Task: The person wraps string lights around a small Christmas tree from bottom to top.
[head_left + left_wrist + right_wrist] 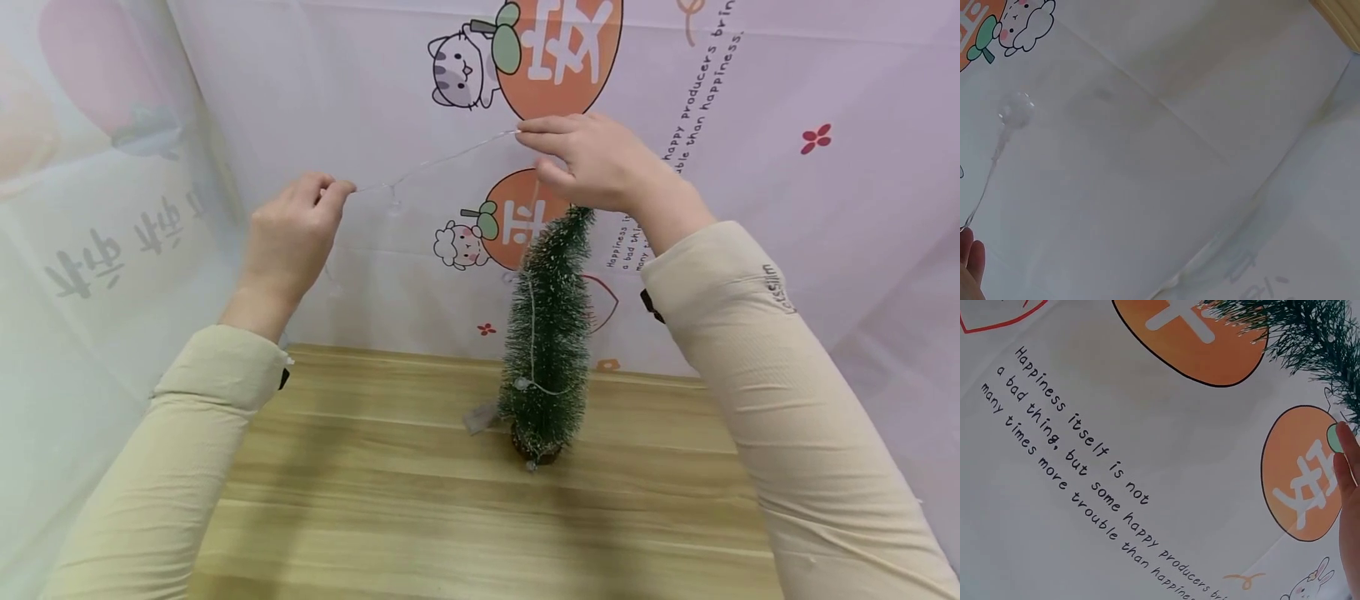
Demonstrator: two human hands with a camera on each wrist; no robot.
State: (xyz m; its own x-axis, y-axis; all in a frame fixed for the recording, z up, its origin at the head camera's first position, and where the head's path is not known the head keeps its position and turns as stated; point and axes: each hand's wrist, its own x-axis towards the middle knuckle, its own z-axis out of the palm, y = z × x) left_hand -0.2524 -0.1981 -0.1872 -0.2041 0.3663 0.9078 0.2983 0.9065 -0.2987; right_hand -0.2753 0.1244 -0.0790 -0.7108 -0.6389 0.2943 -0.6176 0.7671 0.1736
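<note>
Pale cartoon-print sheeting (360, 100) hangs behind everything, with a wood-grain bench (390, 517) below it. The little frosted green tree (551, 333) stands on that bench near the backdrop, on a brown base (536, 454), with a greyish tag (480, 418) just beside its foot. Mostly upright, though the tip leans a bit.

One clear light string (453, 157) is partly on the tree: a run goes down the front, then bends across lower down by a clear bulb (522, 383). Another stretch spans the air between the hands, with a dangling bulb (394, 204) nearer the left one.

The left hand (296, 217) has a pinching grip on the string. The right hand (600, 162) is up over the treetop, fingers pretty straight, string meeting their tips, thumb apart. Can't tell whether that grip is nipping the string or just guiding it.

My read: this is mid-wrap, with the upper part of the tree left to cover. Next move probably calls for a light pull from the left hand, then bringing the free length round the top and laying it into the bristles, without tipping the tree or snagging that dangling bulb
</note>
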